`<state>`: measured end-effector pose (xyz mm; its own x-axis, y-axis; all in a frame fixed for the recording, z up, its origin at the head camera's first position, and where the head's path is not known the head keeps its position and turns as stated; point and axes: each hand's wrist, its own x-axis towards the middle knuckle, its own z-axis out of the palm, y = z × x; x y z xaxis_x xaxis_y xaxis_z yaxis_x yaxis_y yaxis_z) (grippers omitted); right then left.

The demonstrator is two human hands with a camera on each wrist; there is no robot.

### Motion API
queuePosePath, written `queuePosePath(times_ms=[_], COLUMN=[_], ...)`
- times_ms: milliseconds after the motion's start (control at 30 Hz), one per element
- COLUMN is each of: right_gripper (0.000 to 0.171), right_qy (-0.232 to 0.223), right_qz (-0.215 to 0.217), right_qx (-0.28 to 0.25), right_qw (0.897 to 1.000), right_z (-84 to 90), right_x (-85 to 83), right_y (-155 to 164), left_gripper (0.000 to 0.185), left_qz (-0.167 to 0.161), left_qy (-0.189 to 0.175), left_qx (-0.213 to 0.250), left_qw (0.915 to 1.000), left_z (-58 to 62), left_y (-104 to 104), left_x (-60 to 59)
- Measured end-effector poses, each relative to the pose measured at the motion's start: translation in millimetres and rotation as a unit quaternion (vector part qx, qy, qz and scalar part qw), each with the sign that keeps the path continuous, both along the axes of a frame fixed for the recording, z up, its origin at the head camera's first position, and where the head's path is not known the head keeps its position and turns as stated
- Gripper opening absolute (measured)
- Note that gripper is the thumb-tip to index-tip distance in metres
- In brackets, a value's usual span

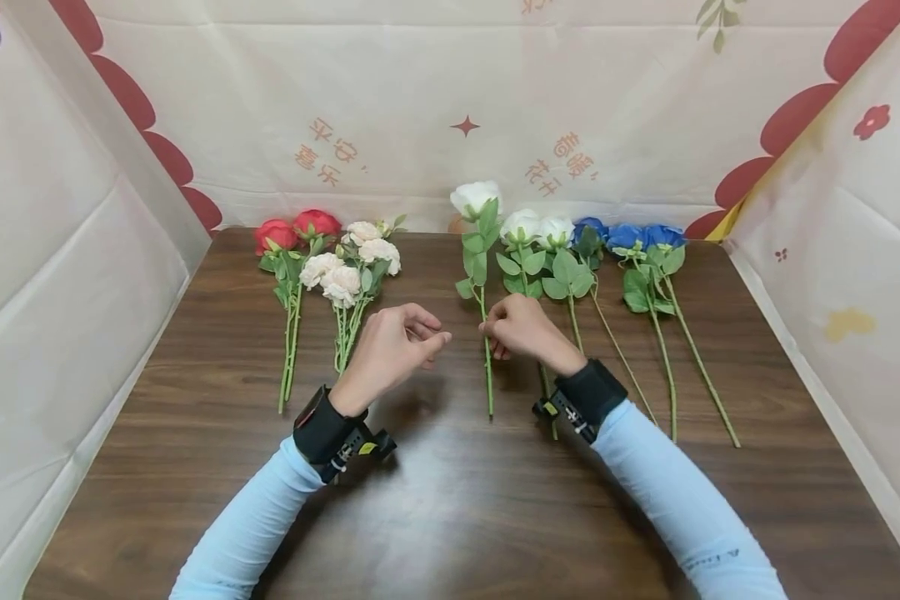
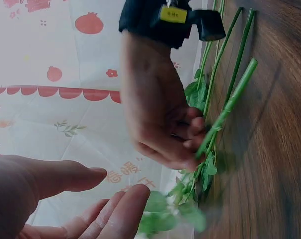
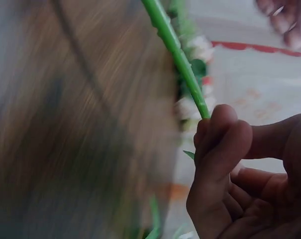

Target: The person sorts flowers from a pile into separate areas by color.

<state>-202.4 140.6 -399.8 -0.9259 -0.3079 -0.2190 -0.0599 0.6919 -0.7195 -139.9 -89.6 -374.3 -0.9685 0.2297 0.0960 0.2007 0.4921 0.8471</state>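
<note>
The right hand [image 1: 521, 327] pinches the green stem of a white rose [image 1: 475, 198], fingers curled around it, bloom lifted beyond the grip. Just beside it, the left hand [image 1: 390, 346] hovers loosely curled, holding nothing. Other white roses [image 1: 537, 227] lie on the wooden table [image 1: 450, 500] past the knuckles.

flower stems [image 1: 663, 333] in a row on table [image 1: 450, 500]
</note>
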Motion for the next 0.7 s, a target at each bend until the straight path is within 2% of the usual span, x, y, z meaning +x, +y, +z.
queuePosePath(times_ms=[133, 267, 533, 700], right_gripper=[0.027, 0.036, 0.042, 0.044], right_qy=[-0.014, -0.015, -0.044, -0.040], right_qz=[0.023, 0.037, 0.046, 0.047], right_qx=[0.064, 0.108, 0.131, 0.148], right_qw=[0.998, 0.993, 0.989, 0.987], right_z=[-5.4, -7.3, -0.8, -1.1], right_x=[-19.3, -28.9, -27.2, -25.1], right_y=[7.3, 14.1, 17.0, 14.8], left_gripper=[0.019, 0.019, 0.019, 0.020], left_qz=[0.004, 0.003, 0.003, 0.006], left_qy=[-0.006, -0.011, -0.009, -0.013], left_qx=[0.000, -0.002, -0.008, -0.009], left_qw=[1.0000, 0.9999, 0.9999, 0.9999], left_z=[-0.5, -0.8, -0.4, -0.1], left_y=[-2.0, -2.4, -3.4, -5.2], left_x=[-1.2, -2.0, -2.9, -2.4])
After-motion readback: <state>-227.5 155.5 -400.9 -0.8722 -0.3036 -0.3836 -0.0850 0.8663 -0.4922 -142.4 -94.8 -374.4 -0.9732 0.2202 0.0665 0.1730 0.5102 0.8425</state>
